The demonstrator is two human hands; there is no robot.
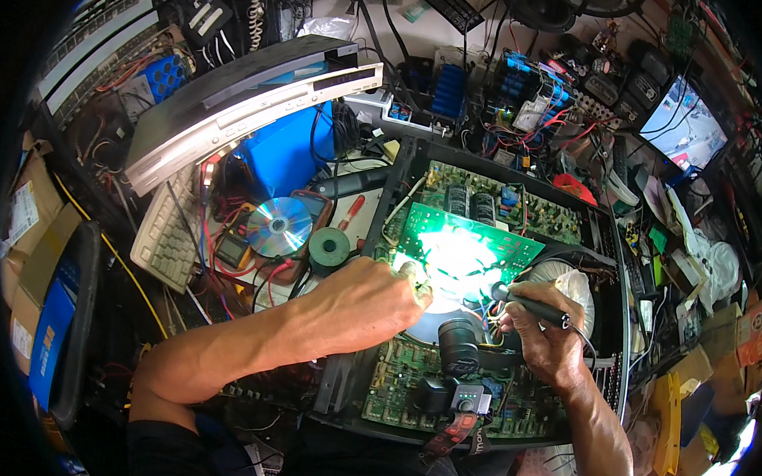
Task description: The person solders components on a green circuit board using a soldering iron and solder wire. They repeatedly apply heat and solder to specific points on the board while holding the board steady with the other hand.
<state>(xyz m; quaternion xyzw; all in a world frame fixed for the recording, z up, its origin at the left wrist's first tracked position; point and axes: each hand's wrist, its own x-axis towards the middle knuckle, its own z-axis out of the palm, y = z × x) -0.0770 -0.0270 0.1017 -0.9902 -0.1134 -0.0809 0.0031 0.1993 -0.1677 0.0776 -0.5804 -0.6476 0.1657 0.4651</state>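
Note:
An electronics chassis with a black metal frame lies before me, with a populated green circuit board along its near side and another along its far side. Between them a smaller green board is raised, its middle washed out by glare. My left hand is closed at that board's lower left edge; what its fingertips pinch is lost in the glare. In my right hand is a black soldering iron, its front end over the board's lower right. Coloured wires run beneath it.
A solder spool, a disc, a multimeter and a red-handled tool lie left of the chassis. A silver disc player leans behind them. A camera-like device hangs over the near board. A lit monitor stands far right.

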